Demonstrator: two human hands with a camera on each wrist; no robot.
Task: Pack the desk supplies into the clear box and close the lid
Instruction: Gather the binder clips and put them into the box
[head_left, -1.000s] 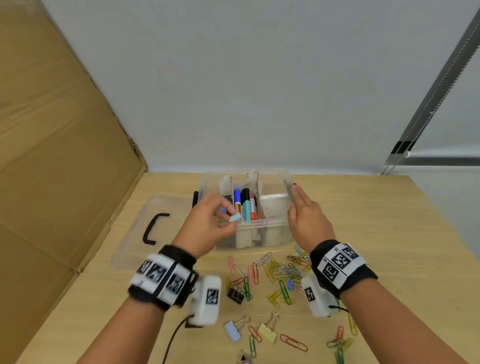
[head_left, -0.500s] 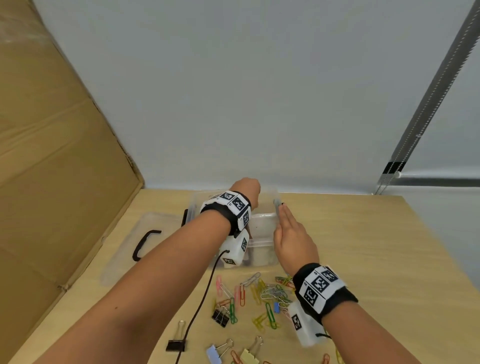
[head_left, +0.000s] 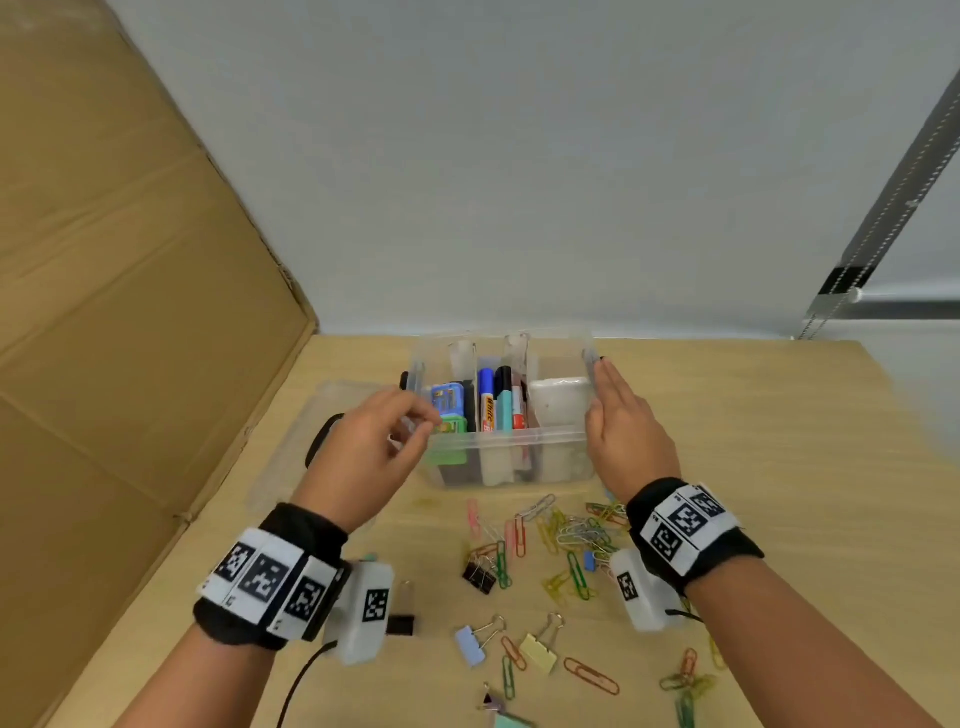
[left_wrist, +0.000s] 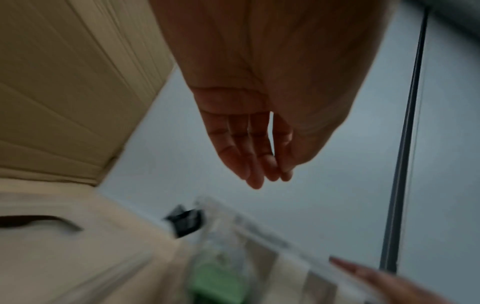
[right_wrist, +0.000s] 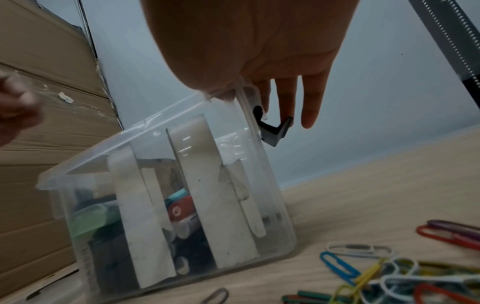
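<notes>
Pale wooden table (head_left: 779, 467) carries the clear box (head_left: 506, 441), lid (head_left: 291, 441) off just left of it. Right hand (head_left: 623, 431) lies flat against the box's right wall, grip wide, fingers straight. Left hand (head_left: 369, 452) hovers at the box's left end, grip loose, holding nothing. Paper clips (head_left: 571, 540) lie scattered just in front of the box.

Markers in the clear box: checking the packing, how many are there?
3, side by side in the middle compartment of the clear box: a blue-capped marker, a teal marker and a red marker. Others may lie hidden beneath.
</notes>
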